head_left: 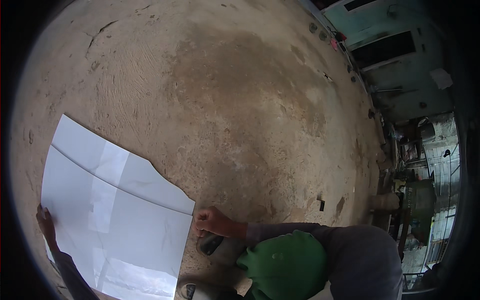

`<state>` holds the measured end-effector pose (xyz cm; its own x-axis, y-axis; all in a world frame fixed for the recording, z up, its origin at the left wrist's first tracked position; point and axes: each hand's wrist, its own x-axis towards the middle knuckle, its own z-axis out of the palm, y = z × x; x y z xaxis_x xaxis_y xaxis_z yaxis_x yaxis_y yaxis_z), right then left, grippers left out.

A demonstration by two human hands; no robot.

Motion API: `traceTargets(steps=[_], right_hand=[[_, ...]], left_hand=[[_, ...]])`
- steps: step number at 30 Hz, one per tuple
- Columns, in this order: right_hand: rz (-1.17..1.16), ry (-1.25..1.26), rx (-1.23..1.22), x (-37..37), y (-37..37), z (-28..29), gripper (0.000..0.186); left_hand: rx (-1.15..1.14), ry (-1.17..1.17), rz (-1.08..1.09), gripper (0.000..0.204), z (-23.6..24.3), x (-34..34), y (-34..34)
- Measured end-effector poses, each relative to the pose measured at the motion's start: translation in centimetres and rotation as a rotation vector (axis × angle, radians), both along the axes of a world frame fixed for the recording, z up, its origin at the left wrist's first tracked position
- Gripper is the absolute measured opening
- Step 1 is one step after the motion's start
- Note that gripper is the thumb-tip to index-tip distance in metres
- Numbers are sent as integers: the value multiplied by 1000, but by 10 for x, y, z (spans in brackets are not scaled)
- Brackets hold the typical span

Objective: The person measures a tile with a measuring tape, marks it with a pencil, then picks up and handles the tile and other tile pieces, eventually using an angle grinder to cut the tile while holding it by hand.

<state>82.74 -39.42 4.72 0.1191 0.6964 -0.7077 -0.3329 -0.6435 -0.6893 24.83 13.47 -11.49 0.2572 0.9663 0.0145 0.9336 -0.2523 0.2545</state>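
Observation:
A large glossy white tile (145,225) with faint grey veins lies at the lower left and mirrors bright light. One dark line crosses it from the left edge to the right corner, setting off a narrower far strip (100,152). My left hand (46,222) grips the tile's left edge, thumb on top and the other fingers partly hidden. Close beside the right corner, my right hand (212,222) is curled closed, knuckles up. What its fingers hold, if anything, is hidden. Whether it touches the tile's edge, I cannot tell.
Below my right forearm is a green-clad knee (282,262), with a dark shoe (211,243) by the tile. Rough brown ground (240,125) stretches ahead. A small black object (321,205) lies to the right. Along the far right stand a pale green wall (425,90) and clutter.

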Motion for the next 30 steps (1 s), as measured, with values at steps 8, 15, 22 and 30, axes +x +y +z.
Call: traceTargets(steps=[8, 15, 22, 30], right_hand=[[165, -343, 60, -3, 4, -26, 22], [70, -494, -64, -4, 17, -3, 36], [230, -513, -37, -11, 25, -29, 44], [126, -382, -87, -6, 23, -19, 45]], left_hand=[[-22, 31, 125, 49, 37, -8, -3], [-65, 23, 120, 55, 71, 78, -21], [-55, 25, 149, 50, 95, 50, -42], [-14, 16, 172, 50, 95, 76, -62]])
